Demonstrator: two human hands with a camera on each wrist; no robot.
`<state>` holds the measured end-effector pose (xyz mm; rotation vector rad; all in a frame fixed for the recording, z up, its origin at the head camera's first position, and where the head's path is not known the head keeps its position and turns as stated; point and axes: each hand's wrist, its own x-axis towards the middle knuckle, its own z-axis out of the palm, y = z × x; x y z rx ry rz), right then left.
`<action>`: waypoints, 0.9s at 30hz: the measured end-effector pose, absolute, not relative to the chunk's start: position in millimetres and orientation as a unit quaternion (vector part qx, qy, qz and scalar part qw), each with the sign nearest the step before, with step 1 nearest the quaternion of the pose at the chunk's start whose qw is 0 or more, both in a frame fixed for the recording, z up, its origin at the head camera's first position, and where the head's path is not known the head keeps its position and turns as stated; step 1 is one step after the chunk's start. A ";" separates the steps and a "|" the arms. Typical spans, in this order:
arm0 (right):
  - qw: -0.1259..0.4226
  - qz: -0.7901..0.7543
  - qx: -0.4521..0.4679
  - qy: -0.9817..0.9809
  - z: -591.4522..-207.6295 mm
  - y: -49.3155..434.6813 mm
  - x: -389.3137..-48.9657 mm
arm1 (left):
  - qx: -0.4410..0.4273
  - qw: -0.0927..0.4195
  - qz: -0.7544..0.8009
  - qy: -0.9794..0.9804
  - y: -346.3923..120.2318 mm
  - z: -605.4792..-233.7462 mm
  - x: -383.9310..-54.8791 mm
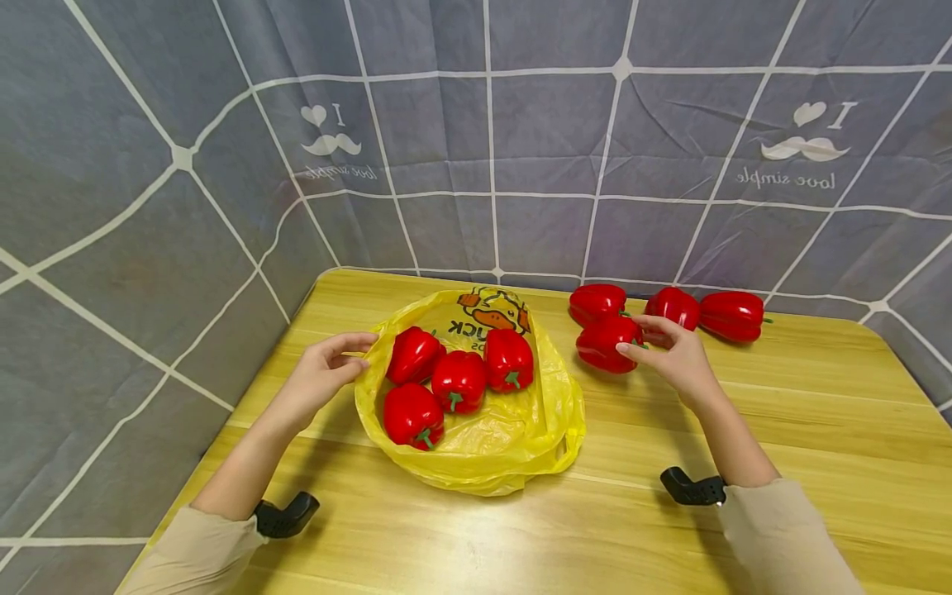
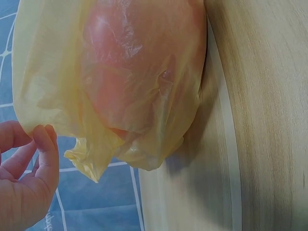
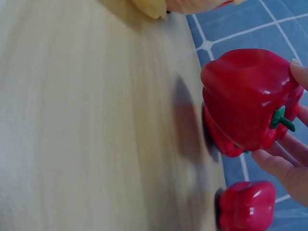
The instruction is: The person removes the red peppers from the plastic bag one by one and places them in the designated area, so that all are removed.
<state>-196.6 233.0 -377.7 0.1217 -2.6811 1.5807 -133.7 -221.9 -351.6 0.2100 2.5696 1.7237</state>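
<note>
Red bell pepper (image 1: 604, 345) pinched in your right hand (image 1: 680, 361), right of yellow plastic bag (image 1: 483, 438), over desk (image 1: 580, 537); left hand (image 1: 325, 369) pinches bag rim. Glossy skin may slip your grip; loose left pinch could sag rim.

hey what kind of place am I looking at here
Probably a makeshift filming corner, though I can't be sure: grey printed fabric hangs behind a wood-grain table, and black devices sit at both wrists.

Left hand (image 1: 321, 373) — pinching; right hand (image 1: 678, 357) — gripping
</note>
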 end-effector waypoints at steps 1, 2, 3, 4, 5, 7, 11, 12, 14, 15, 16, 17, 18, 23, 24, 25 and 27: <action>0.013 0.506 0.036 -0.862 -379.5 233.8 -197.1 | 0.068 0.020 0.555 0.829 -222.0 -351.7 -133.9; 0.010 0.505 0.032 -0.862 -381.4 234.6 -197.7 | 0.069 0.019 0.554 0.829 -222.1 -352.0 -133.9; 0.008 0.504 0.028 -0.863 -383.0 235.1 -198.1 | 0.069 0.019 0.554 0.829 -222.3 -352.3 -134.0; 0.008 0.503 0.027 -0.864 -384.5 235.5 -198.6 | 0.070 0.019 0.554 0.829 -222.5 -352.4 -134.0; 0.007 0.503 0.026 -0.864 -385.7 235.7 -198.8 | 0.070 0.019 0.554 0.829 -222.5 -352.5 -133.8; 0.006 0.502 0.026 -0.865 -387.9 235.7 -199.1 | 0.070 0.021 0.556 0.828 -222.7 -352.8 -133.5; 0.004 0.508 0.025 -0.861 -391.9 236.0 -199.3 | 0.073 0.023 0.563 0.823 -223.0 -353.1 -132.9; 0.005 0.510 0.025 -0.860 -393.1 235.9 -199.5 | 0.074 0.022 0.563 0.823 -223.3 -353.2 -132.7; 0.006 0.519 0.023 -0.855 -395.1 236.9 -199.7 | 0.074 0.021 0.561 0.824 -223.2 -353.4 -132.6; 0.007 0.524 0.023 -0.851 -396.2 237.2 -199.9 | 0.074 0.020 0.559 0.825 -223.1 -353.4 -132.6; 0.008 0.529 0.023 -0.848 -397.5 237.4 -200.4 | 0.074 0.021 0.558 0.826 -223.1 -353.6 -132.6; 0.009 0.534 0.024 -0.845 -398.8 237.7 -201.0 | 0.073 0.021 0.557 0.827 -223.1 -353.7 -132.7; 0.009 0.538 0.024 -0.843 -399.8 238.0 -201.4 | 0.073 0.020 0.555 0.828 -223.0 -353.9 -132.9; 0.008 0.541 0.030 -0.841 -404.7 239.1 -204.3 | 0.073 0.020 0.558 0.827 -222.3 -353.8 -133.2; 0.008 0.540 0.032 -0.841 -405.3 239.4 -204.9 | 0.074 0.020 0.559 0.826 -221.9 -353.9 -133.3; 0.009 0.540 0.033 -0.841 -405.6 239.6 -205.2 | 0.075 0.020 0.560 0.825 -221.7 -354.1 -133.4; 0.009 0.543 0.036 -0.839 -406.3 239.9 -206.1 | 0.076 0.018 0.560 0.825 -221.3 -354.3 -133.6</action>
